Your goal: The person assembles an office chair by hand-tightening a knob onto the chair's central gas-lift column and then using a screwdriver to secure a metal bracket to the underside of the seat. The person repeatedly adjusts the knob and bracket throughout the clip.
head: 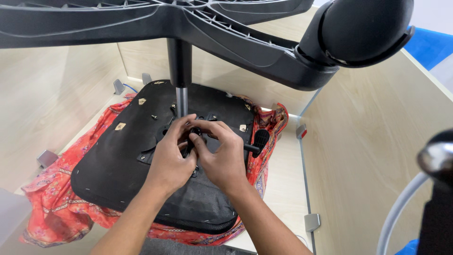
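Observation:
An upturned black chair seat lies on a red patterned cloth. From its middle a metal gas column rises to the black star base overhead, which ends in a black caster. My left hand and my right hand meet at the black metal mechanism plate at the column's foot. Their fingertips pinch a small dark part there; it is mostly hidden. A black lever handle sticks out to the right of my right hand.
Light wooden partition walls enclose the desk on three sides, held by grey metal brackets. A chrome and black chair part stands at the right edge, with a grey hose under it.

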